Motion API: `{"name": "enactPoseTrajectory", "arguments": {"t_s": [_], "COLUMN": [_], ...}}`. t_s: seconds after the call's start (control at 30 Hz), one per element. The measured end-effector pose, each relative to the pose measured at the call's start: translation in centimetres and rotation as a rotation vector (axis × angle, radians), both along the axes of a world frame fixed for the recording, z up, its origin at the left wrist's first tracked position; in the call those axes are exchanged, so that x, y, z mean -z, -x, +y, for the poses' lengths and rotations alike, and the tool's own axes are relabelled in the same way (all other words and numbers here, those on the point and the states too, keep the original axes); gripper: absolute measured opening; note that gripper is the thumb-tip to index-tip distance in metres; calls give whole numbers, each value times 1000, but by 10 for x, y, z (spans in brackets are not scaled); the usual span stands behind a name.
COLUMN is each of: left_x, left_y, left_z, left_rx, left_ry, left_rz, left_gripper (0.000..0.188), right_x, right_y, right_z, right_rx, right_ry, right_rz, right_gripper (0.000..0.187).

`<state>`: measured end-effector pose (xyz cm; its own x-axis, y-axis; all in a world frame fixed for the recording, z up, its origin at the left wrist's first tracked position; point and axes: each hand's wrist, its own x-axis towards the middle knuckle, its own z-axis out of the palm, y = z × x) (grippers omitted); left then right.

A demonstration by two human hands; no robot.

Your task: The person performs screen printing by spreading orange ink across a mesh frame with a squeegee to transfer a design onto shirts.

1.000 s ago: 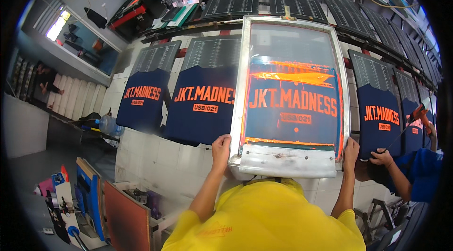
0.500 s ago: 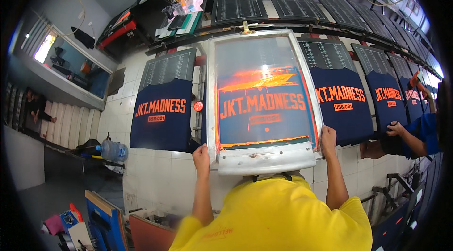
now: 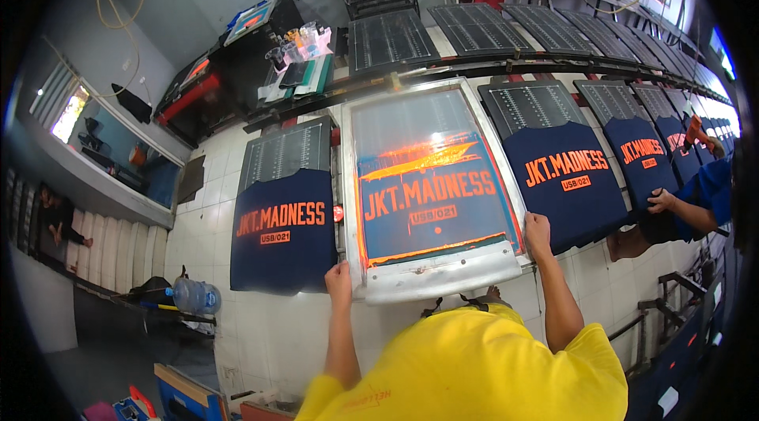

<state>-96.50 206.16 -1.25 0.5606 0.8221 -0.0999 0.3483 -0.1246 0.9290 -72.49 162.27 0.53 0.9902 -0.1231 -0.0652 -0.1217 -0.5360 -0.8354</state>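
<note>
A silver-framed printing screen (image 3: 354,211) lies in front of me over a dark surface. Its see-through mesh carries orange lettering and a band of wet orange ink (image 3: 423,160) across the middle. My left hand (image 3: 339,283) grips the frame's near left corner, fingers curled round the edge. The right hand (image 3: 538,233) closes on the frame's right side near its front corner. Between them, a broad metal squeegee (image 3: 443,272) rests across the near end, an orange ink line just beyond it. Navy shirts with orange print lie on boards at the left (image 3: 277,259) and right (image 3: 565,200).
More printed shirts (image 3: 644,164) line the row rightward, where a co-worker's hand (image 3: 662,201) touches one and an orange-topped tool (image 3: 697,132) shows. Black boards (image 3: 393,43) stand behind a rail. Cups (image 3: 296,45) crowd a far-left table; a water jug (image 3: 195,295) sits at left.
My view has shifted. The frame now appears nearer the left shirt, and the right shirt's print, partly covered before, shows whole. Smaller lettering under the mesh looks brighter. Both hands keep their grip.
</note>
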Motion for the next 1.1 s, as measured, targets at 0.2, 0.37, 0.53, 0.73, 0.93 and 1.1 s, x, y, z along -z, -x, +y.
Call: {"name": "enactPoseTrajectory", "arguments": {"t_s": [0.2,0.37,0.53,0.73,0.93,1.1], "left_x": [6,-2,-5,10,-1,3], "left_y": [-4,-5,-3,-3,-4,-8], "left_z": [15,19,19,32,39,37], "left_rx": [-3,11,14,90,213,240], "left_ry": [43,76,111,-2,-119,-268], "left_rz": [1,59,71,97,227,226], "left_gripper": [35,36,36,30,31,29], "right_x": [3,8,4,21,27,12], "right_y": [-3,0,5,0,-1,7], "right_z": [10,17,21,22,26,34], "right_rx": [26,74,46,80,140,115], "right_ry": [26,-49,22,-19,168,151], "right_rz": [27,31,35,53,-36,11], "right_gripper": [39,39,36,36,34,39]}}
